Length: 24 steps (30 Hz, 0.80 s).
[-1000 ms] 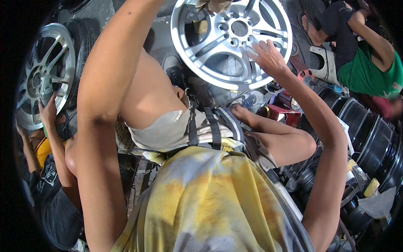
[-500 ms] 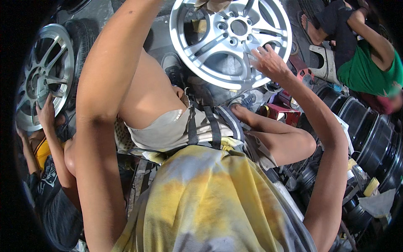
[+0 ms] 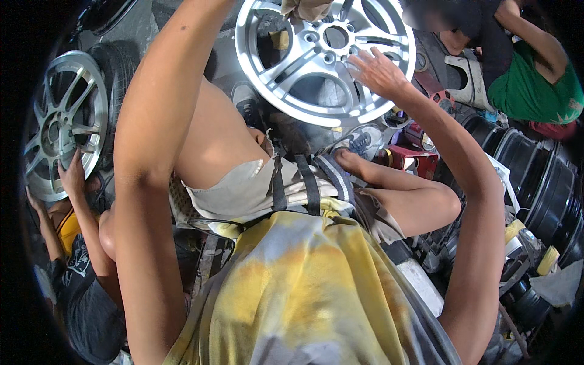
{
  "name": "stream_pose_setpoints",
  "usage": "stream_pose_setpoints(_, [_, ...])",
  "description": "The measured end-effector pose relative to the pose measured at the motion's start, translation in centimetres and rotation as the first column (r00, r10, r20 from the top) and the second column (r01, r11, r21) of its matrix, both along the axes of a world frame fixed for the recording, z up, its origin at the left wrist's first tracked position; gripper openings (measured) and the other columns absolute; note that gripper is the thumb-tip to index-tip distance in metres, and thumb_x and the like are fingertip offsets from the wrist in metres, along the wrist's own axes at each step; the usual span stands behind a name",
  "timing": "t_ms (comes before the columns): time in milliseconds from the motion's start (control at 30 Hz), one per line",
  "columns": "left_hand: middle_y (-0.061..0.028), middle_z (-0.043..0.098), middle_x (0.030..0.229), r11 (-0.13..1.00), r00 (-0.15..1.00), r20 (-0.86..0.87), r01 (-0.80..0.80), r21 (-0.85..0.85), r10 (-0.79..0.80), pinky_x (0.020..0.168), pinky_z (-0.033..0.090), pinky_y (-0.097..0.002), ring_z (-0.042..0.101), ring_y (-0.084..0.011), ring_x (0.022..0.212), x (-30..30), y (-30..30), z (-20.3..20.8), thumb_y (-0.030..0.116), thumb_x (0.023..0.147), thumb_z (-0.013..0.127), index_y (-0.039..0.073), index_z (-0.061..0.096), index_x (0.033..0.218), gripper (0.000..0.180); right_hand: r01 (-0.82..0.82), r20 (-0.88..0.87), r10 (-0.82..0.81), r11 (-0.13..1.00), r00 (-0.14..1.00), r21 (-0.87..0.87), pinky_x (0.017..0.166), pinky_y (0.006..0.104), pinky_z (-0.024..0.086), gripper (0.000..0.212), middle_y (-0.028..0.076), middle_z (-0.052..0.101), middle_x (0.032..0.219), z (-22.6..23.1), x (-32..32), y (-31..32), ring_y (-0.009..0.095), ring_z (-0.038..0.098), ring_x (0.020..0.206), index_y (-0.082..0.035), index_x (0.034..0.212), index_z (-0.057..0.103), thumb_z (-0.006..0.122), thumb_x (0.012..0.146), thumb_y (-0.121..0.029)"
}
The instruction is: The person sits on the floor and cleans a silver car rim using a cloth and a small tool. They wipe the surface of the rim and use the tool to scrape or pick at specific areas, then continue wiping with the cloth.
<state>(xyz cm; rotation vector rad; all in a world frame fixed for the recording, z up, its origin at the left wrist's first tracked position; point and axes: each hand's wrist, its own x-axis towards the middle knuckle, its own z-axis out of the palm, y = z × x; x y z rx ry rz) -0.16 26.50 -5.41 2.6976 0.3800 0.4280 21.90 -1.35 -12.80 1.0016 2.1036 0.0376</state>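
A silver alloy wheel rim (image 3: 292, 91) with paired spokes and a round center hole stands tilted in front of me, between my feet. My right hand (image 3: 378, 74) rests over its spokes, right of the hub, open with the fingers spread. My left forearm (image 3: 182, 67) runs up and out past the top edge. Above the hub, at that edge, is a grey-brown cloth or glove (image 3: 307, 8) against the rim's face. It seems to be on or in my left hand, whose fingers are covered and cut off by the frame.
At left a person's hand (image 3: 73, 175) touches another silver rim (image 3: 61, 131), with a black tire (image 3: 118, 91) behind it. Black rims (image 3: 529, 164) are stacked at right, near a red box (image 3: 412, 159). A person in a green shirt (image 3: 538, 91) sits at upper right.
My right hand has moved up and left across the spokes, closer to the hub. More of the cloth or glove shows, a little lower. The person at upper right has leaned toward the rim.
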Motion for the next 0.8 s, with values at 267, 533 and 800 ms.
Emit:
stream_pose_setpoints(267, [-0.0328,0.064,0.080,0.998,0.997,-0.070,0.013,-0.056,-0.017,0.064,0.050,-0.0542,0.066,-0.0492,0.078,0.0,0.4,0.2,0.022,0.087,0.054,-0.007,0.066,0.079,0.032,-0.007,-0.341,0.001,1.000,0.940,-0.017,0.098,0.0421,0.041,0.021,0.004,0.053,0.128,2.1,2.0,-7.9,0.021,0.051,0.122,-0.017,0.104,0.075,0.056,0.100,-0.027])
stream_pose_setpoints(533, [-0.0324,0.065,0.084,0.998,0.991,-0.123,0.041,-0.052,-0.047,0.067,0.050,-0.0538,0.067,-0.0491,0.081,0.6,0.5,0.4,0.021,0.086,0.054,-0.007,0.067,0.089,0.031,0.658,-0.780,-0.365,0.749,0.508,0.078,0.091,0.0404,0.045,0.024,0.010,0.059,0.112,2.0,-0.2,-11.6,0.029,0.059,0.109,-0.013,0.116,0.074,0.061,0.097,-0.020])
stream_pose_setpoints(800, [-0.0320,0.066,0.086,0.989,0.988,-0.141,0.043,-0.139,-0.063,0.071,0.052,-0.0520,0.067,-0.0484,0.085,1.2,-1.6,1.7,0.020,0.087,0.053,-0.005,0.068,0.093,0.030,0.911,-0.712,-0.586,0.361,0.387,0.198,0.083,0.0463,0.039,0.026,0.011,0.056,0.103,-1.7,-6.6,-13.1,0.030,0.052,0.102,-0.009,0.101,0.077,0.065,0.096,-0.032])
